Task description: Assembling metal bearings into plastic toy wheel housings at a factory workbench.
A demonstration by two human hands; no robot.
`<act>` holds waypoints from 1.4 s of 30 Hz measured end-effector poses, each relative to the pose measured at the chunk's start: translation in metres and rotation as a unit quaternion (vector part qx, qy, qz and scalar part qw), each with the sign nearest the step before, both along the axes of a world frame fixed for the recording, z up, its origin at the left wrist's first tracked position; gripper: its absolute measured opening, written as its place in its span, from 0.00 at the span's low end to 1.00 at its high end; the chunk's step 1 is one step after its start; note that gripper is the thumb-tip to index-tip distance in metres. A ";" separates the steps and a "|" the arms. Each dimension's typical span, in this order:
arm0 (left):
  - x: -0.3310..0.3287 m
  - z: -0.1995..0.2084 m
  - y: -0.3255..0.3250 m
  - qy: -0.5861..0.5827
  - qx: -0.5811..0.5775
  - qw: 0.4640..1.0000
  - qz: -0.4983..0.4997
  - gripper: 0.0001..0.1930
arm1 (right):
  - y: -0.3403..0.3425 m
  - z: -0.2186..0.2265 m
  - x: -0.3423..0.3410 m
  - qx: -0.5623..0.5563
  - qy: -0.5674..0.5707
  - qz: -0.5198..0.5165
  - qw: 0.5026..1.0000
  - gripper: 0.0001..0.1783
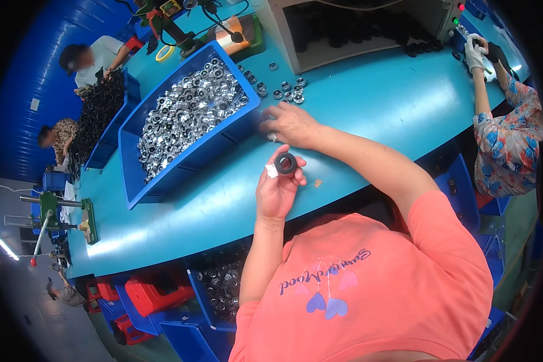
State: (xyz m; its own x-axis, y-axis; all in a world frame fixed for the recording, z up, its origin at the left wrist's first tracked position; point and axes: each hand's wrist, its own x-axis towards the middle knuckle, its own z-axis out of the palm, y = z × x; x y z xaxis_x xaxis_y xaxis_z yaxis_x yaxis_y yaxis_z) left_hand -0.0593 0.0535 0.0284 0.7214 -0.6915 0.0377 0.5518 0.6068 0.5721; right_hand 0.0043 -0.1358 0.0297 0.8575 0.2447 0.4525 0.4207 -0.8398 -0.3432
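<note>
Long, open-topped blue plastic bin (pixel 208 151), heaped with silvery round parts (pixel 187 114), is blocking leftward travel for the bare right hand (pixel 294 125). Loose silver-and-black round parts (pixel 288 95) are cluttering the space just beyond. Glossy turquoise tabletop (pixel 398 111) is lying open rightward, a pale box-shaped cabinet (pixel 283 36) obstructing the far side.

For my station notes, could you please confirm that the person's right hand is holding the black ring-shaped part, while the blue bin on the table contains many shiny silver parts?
Not quite: the head view shows the person's left hand holding the black ring-shaped part. The blue bin on the table does contain many shiny silver parts.
</note>
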 end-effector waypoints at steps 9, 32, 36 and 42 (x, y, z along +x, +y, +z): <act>0.001 -0.002 0.000 -0.009 0.023 1.000 0.011 0.25 | -0.022 -0.014 -0.017 0.063 -0.014 0.033 0.997 0.10; -0.024 0.000 -0.023 -0.366 0.426 0.767 0.309 0.22 | -0.047 0.015 -0.080 0.536 0.338 0.054 0.772 0.24; -0.024 -0.003 -0.023 -0.365 0.427 0.757 0.334 0.22 | -0.043 0.018 -0.084 0.518 0.344 0.088 0.779 0.25; -0.024 -0.002 -0.024 -0.384 0.439 0.732 0.352 0.22 | -0.040 0.026 -0.086 0.519 0.390 0.093 0.755 0.27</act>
